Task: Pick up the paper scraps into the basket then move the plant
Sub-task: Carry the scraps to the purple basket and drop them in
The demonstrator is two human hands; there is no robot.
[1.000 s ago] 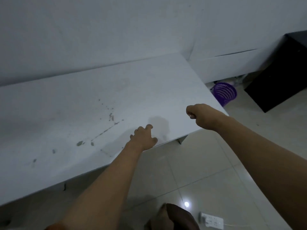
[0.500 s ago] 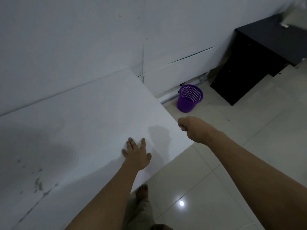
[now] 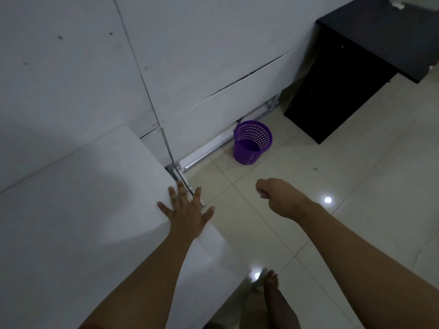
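pale tiles of the floor [image 3: 297, 236] lie nearest, with a bare foot [image 3: 273, 289] on them below and between the two forearms and small bright reflections of light beside it. up from there the left hand [image 3: 187, 213] lies flat, palm down, on the corner of the white bench [image 3: 78, 222]; its fingers [image 3: 181, 189] are spread wide and open, the tips reaching past the bench edge toward a metal bracket just beyond them. off to the right of those fingers, apart from the bench and over bare floor, the right hand [image 3: 279, 198] is curled into a closed fist, knuckles up; a small pale bit shows at the thumb side, but whether it is a paper scrap cannot be told. beyond the fingertips of both hands, well apart from them, the purple basket [image 3: 251, 142] stands upright on the floor, close against the foot of the white wall panels [image 3: 190, 67]; its mesh sides are open-work and what lies inside cannot be made out. farther still, past the basket and to the right of the closed fingers, a black cabinet [image 3: 342, 84] stands against the wall. no part of the plant shows in this view.
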